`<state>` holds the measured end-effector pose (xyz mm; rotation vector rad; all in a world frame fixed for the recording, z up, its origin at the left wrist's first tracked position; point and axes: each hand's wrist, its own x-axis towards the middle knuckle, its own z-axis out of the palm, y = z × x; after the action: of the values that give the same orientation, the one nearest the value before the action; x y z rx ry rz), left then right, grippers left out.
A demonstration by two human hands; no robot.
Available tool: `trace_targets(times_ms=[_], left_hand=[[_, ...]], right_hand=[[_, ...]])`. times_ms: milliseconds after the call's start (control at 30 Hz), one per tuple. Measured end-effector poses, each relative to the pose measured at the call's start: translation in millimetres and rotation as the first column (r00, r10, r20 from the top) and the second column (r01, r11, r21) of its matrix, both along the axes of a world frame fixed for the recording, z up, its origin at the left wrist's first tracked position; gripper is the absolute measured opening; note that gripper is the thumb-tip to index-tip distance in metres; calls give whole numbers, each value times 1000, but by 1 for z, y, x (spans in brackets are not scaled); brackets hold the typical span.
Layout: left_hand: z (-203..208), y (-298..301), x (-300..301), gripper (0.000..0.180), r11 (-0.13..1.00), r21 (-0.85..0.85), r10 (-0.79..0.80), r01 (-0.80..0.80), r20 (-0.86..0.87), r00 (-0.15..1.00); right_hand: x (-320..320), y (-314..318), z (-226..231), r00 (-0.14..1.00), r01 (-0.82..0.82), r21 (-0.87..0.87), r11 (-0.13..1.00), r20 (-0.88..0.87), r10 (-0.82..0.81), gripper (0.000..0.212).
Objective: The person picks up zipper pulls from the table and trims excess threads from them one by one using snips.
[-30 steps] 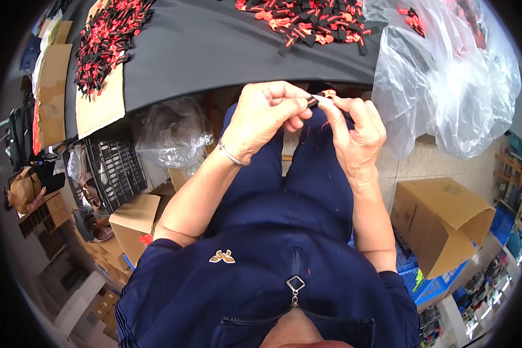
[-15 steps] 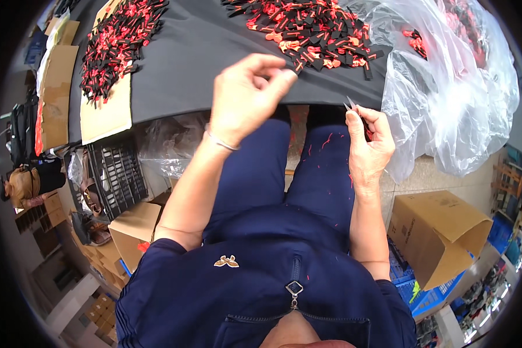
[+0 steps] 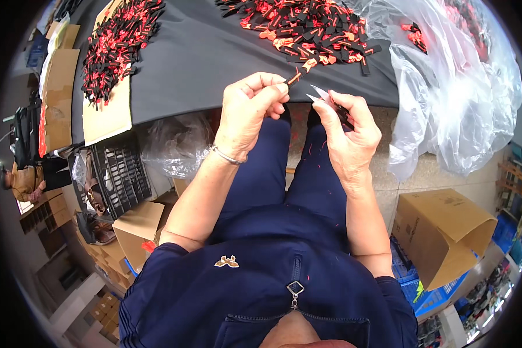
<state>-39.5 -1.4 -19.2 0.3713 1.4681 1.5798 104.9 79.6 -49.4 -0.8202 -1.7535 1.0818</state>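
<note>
Between the thumb and fingers of my left hand (image 3: 243,113) is one end of a black fabric tab (image 3: 296,76) with red thread on it. Its far end points toward a heap of black tabs with orange-red fittings (image 3: 325,35); whether the orange fitting beside it belongs to it, I cannot tell. My right hand (image 3: 354,136) is closed around a pair of thread snips (image 3: 321,95). Their pointed blades stand apart, just right of the tab and not touching it. Most of the snips' handle is hidden by my fingers.
Another heap of tabs (image 3: 119,49) lies on cardboard (image 3: 107,119) at the left of the black-covered table (image 3: 185,75). Clear plastic bags (image 3: 452,110) drape over the right edge. A cardboard box (image 3: 441,232) stands at lower right, a black crate (image 3: 120,177) at left. Farther left is another person (image 3: 29,182).
My left hand has come back from the heap's edge and now pinches a tab. My right hand has moved left and up, bringing the snips close to it.
</note>
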Motion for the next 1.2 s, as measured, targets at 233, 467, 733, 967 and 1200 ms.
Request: trace_targets(times_ms=[233,467,733,967,1200], left_hand=[[0,2,7,12,999,35,-10,9,16,1000],[-3,3,9,12,1000,15,-6,6,2,1000],[-5,3,13,12,1000,-11,-21,21,-5,1000],[-9,0,14,10,999,7,-36,36,48,998],[-9,0,16,8,998,61,-44,36,141,989]], right_hand=[[-13,7,0,994,-11,216,976,108,-13,22],[-11,6,2,992,-13,169,986,127,-9,19],[-7,6,-3,996,6,55,998,89,-11,19],[-5,11,-2,979,4,94,996,200,-23,17],[3,8,-8,992,69,16,997,102,-70,22]])
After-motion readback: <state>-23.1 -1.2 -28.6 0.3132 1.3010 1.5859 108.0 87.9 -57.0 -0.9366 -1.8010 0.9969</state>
